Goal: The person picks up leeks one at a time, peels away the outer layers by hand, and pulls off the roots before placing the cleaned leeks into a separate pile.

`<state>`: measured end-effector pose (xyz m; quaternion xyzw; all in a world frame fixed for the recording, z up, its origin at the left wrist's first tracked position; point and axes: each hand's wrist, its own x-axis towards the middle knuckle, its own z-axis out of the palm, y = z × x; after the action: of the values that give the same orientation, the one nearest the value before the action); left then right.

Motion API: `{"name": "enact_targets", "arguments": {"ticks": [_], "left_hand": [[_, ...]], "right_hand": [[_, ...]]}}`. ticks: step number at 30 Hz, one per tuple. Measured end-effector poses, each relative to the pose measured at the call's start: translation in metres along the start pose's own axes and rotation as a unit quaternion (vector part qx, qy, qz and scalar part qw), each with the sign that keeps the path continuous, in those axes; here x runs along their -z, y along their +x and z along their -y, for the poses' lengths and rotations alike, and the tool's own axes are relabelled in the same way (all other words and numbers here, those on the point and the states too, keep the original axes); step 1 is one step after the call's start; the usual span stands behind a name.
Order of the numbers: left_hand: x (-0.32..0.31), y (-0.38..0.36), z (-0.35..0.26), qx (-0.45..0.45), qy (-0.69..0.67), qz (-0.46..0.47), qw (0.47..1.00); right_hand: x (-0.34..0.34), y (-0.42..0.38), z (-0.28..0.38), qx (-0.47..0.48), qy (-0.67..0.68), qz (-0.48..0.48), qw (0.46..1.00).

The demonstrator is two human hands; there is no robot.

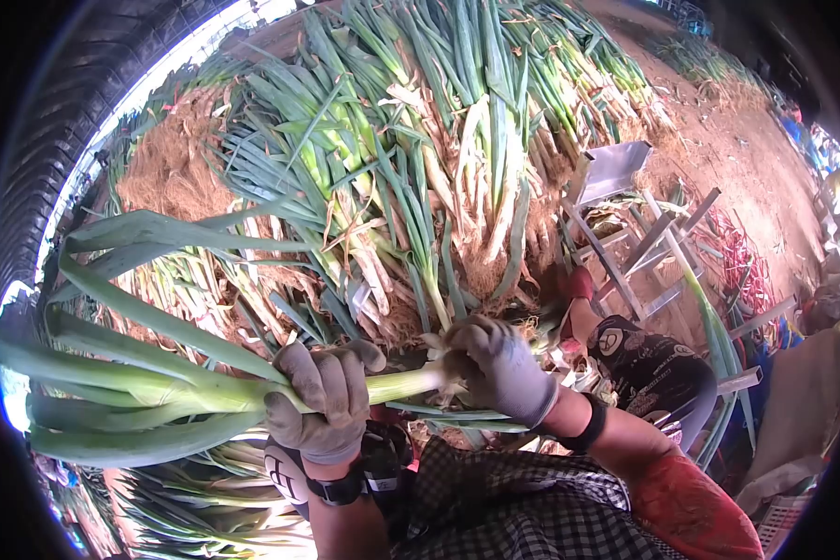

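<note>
A large green onion (229,392) lies crosswise in front of me, its leaves fanning out to the left and its pale stalk pointing right. My left hand (322,397), in a grey glove, is wrapped around the stalk just below the leaves. At the root end, my gloved right hand (499,369) is closed with its fingers curled over the tip. Dry roots or skin show beside those fingers; the tip itself is mostly hidden. Just beyond both hands is a big pile of green onions (420,187), with stalks and roots toward me.
A metal frame stand (616,243) with a tray-like top is to the right of the pile. Several green onions (205,495) lie at lower left. Red string (742,257) is heaped on the soil at right, near a tan sack (798,401). My knee (653,369) is beside the stand.
</note>
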<state>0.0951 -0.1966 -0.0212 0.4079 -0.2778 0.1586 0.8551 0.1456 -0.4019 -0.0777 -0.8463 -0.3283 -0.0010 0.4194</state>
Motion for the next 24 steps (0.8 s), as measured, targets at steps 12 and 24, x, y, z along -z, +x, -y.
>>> {"name": "enact_targets", "arguments": {"ticks": [12,24], "left_hand": [[0.006,0.004,-0.032,-0.101,0.039,-0.186,0.977],[0.012,0.004,-0.014,-0.037,-0.068,-0.056,0.995]], "right_hand": [[0.056,-0.022,-0.101,-0.118,-0.268,-0.141,0.946],[-0.005,0.018,0.029,-0.1,0.401,0.328,0.849]]}}
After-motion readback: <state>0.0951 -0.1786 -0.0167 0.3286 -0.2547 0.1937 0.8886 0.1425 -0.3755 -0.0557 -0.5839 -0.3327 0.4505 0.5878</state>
